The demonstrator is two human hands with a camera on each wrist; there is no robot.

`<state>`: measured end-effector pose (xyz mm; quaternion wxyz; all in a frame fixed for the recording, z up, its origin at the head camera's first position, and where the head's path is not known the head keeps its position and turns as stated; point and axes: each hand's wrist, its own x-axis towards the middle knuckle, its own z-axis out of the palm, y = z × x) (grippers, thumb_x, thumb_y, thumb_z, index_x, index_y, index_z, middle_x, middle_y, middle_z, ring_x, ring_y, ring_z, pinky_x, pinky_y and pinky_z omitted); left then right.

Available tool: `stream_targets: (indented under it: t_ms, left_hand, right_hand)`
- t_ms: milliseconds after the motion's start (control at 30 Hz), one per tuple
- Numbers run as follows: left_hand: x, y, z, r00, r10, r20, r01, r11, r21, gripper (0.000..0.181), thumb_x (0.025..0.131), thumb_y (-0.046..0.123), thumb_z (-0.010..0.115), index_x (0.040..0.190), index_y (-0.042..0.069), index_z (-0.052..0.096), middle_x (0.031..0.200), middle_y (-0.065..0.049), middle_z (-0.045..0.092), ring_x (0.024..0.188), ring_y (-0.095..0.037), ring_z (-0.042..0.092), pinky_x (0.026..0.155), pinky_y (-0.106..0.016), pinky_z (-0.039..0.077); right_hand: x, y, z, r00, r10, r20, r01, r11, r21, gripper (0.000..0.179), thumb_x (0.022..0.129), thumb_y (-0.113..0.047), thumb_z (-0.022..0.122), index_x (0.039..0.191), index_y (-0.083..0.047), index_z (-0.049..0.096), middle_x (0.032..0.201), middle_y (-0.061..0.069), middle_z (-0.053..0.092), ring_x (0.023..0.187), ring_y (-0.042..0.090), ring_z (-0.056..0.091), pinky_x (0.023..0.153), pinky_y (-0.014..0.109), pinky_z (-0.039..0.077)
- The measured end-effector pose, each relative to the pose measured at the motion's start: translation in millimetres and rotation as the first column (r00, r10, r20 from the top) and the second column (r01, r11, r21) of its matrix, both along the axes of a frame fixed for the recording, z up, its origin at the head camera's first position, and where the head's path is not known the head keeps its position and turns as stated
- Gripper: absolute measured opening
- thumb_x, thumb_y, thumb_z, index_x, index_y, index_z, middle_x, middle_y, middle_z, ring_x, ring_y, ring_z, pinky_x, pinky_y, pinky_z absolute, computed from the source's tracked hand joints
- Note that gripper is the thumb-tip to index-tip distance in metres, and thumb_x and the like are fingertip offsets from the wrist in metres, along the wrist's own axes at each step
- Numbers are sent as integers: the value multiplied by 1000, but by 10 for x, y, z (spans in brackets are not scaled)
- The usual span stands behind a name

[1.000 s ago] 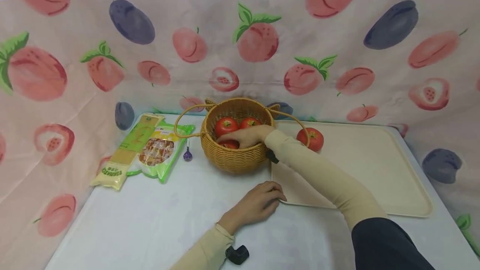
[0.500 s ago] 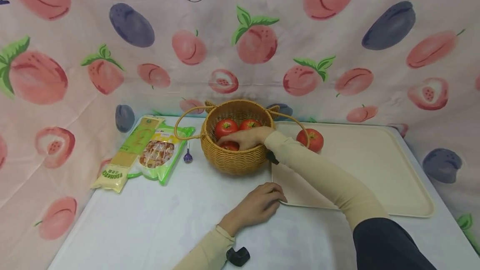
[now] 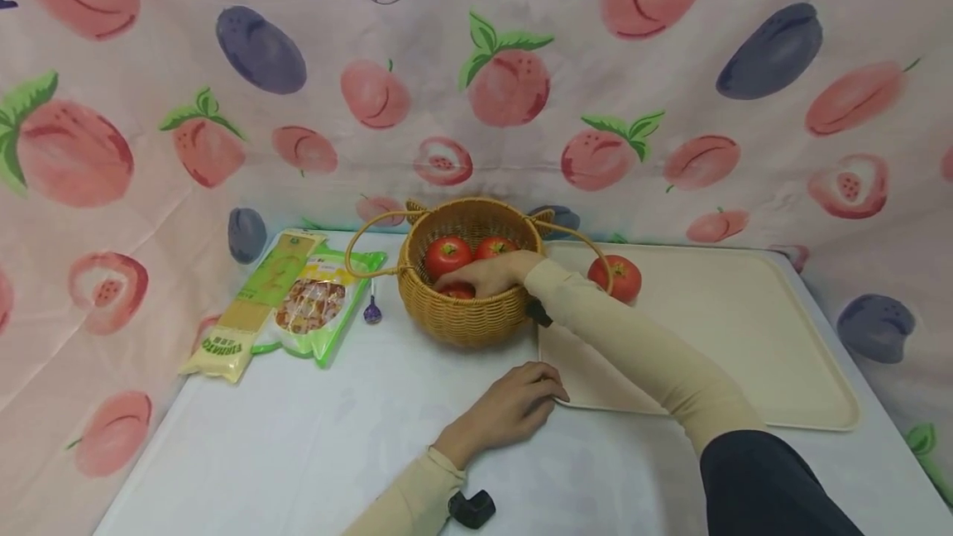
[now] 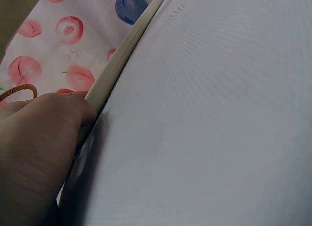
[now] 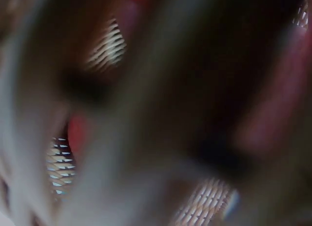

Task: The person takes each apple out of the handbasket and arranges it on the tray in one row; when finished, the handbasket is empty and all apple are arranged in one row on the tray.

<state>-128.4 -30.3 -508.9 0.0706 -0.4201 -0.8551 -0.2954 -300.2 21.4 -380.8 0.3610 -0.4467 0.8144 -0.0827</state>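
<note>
A round wicker basket (image 3: 462,325) stands at the back middle with red apples inside. My right hand (image 3: 495,271) reaches over its near right side, fingers down around the front apple (image 3: 460,291), which is partly covered. Behind that hand lie two more apples, a left one (image 3: 448,256) and a right one (image 3: 495,247). In the right wrist view, blurred fingers fill most of the picture, with wicker (image 5: 61,167) in the gaps. My left hand (image 3: 510,404) grips the near left corner of a cream tray (image 3: 715,329); its thumb and fingers meet the rim (image 4: 119,60) in the left wrist view.
One apple (image 3: 621,279) sits on the tray's back left part, behind the basket's right handle (image 3: 588,232). To the basket's left are a purple-wrapped lollipop (image 3: 372,311), a green-edged bag (image 3: 313,300) and a long yellow-green packet (image 3: 256,296). A fruit-print cloth hangs behind.
Both hands stay where they were, the right one in the basket and the left one at the tray corner. The head view has shifted very slightly.
</note>
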Motion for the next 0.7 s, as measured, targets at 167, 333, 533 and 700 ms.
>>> stream_targets:
  t_ms: [167, 333, 533, 700]
  left_hand:
    - [11, -6, -2, 1000, 3, 20, -3, 1000, 5, 21, 94, 16, 53, 109, 24, 64, 115, 9, 54, 116, -5, 49, 101, -21, 40]
    - [7, -9, 2, 1000, 0, -4, 0, 1000, 6, 21, 93, 15, 54, 109, 23, 65, 115, 8, 54, 115, -6, 49, 101, -21, 40]
    - [6, -7, -9, 1000, -3, -5, 3, 1000, 6, 21, 93, 15, 54, 110, 23, 64, 115, 8, 54, 115, -6, 49, 102, -21, 40]
    - [4, -10, -15, 1000, -3, -10, 3, 1000, 4, 22, 93, 15, 54, 110, 24, 64, 116, 8, 54, 116, -6, 49, 102, -21, 40]
  right_hand:
    - [-3, 12, 27, 1000, -10, -13, 9, 999, -34, 58, 86, -32, 64, 137, -40, 40, 144, -5, 41, 132, 16, 36, 110, 45, 30]
    - [-27, 23, 33, 999, 19, -41, -24, 994, -103, 60, 84, -39, 64, 139, -36, 40, 144, -6, 41, 133, 15, 36, 110, 43, 31]
    - [-28, 34, 39, 999, 28, -37, -34, 984, -173, 65, 83, -43, 65, 141, -34, 38, 145, -4, 40, 134, 17, 35, 111, 43, 30]
    - [7, 75, 67, 998, -30, -46, 18, 972, -235, 66, 82, -48, 65, 140, -38, 37, 147, -4, 36, 135, 18, 33, 111, 43, 30]
